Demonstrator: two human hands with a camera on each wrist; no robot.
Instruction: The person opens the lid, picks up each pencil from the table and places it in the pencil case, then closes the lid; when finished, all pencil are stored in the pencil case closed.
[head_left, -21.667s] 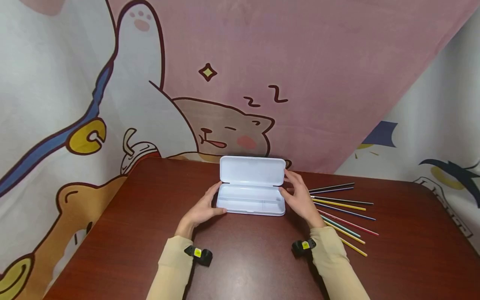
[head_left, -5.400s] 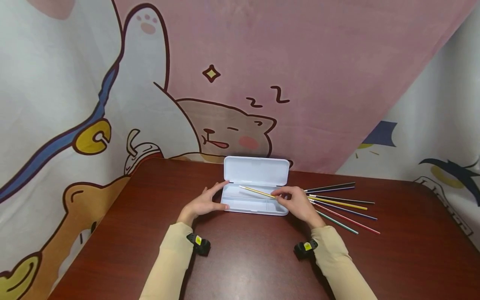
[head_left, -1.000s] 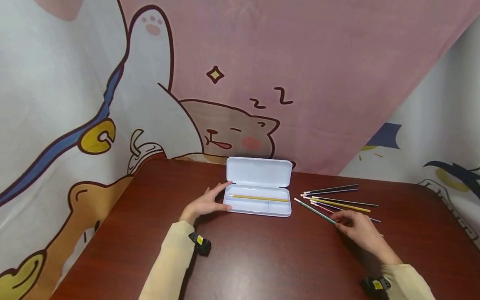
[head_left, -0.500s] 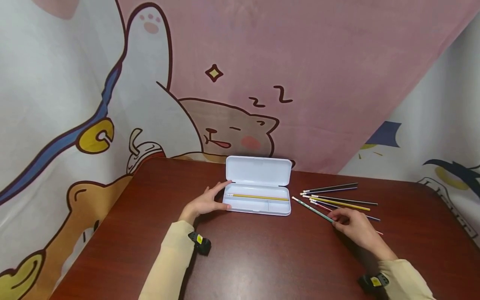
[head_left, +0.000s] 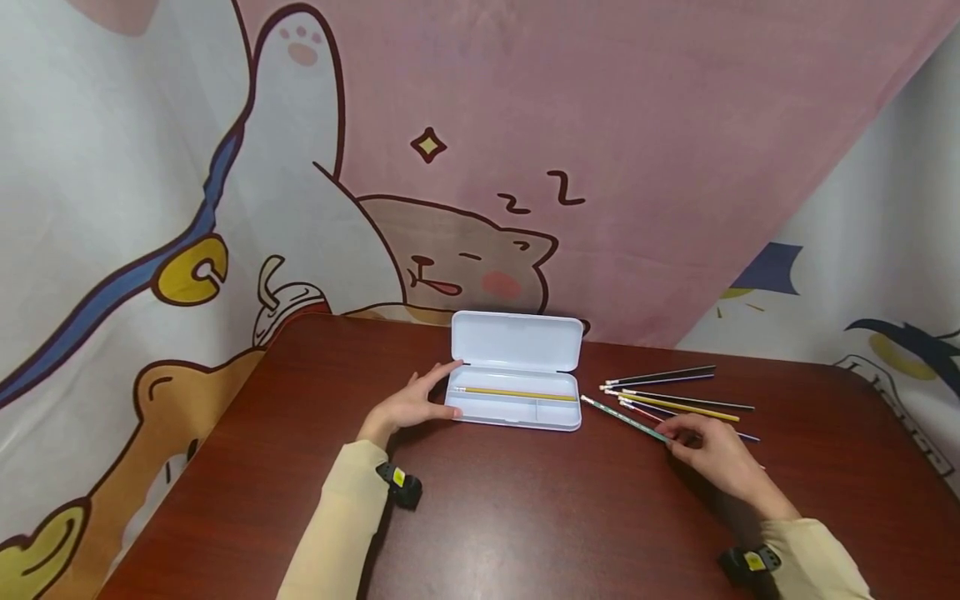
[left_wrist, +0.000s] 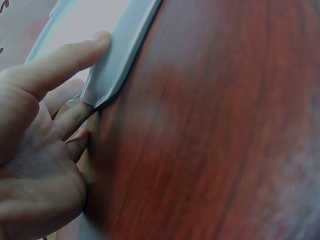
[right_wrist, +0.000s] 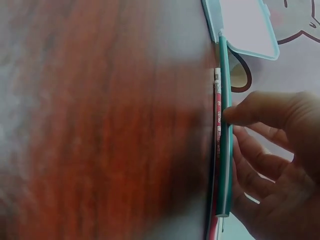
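A white pencil case [head_left: 480,411] stands with its lid up, and a yellow pencil [head_left: 517,393] lies lengthwise in it. My left hand [head_left: 405,410] is at its left end, thumb on the front rim and straight fingers against the side. In the left wrist view that thumb [left_wrist: 75,57] presses on the case's edge. To the right, my right hand [head_left: 712,454] pinches a green pencil [head_left: 626,418] between thumb and fingers. Its white-tipped end points at the case's right side. The right wrist view has the green pencil [right_wrist: 226,150] beside a red pencil [right_wrist: 218,107].
Several dark, blue and red pencils lie fanned on the brown table [head_left: 495,517] right of the case, with a yellow pencil [head_left: 690,407] among them. A printed cloth [head_left: 637,167] hangs behind the table's back edge.
A yellow pencil my right hand held over the case now lies inside. That hand moved right to the green pencil, whose tip has since shifted slightly left. My left hand stays put.
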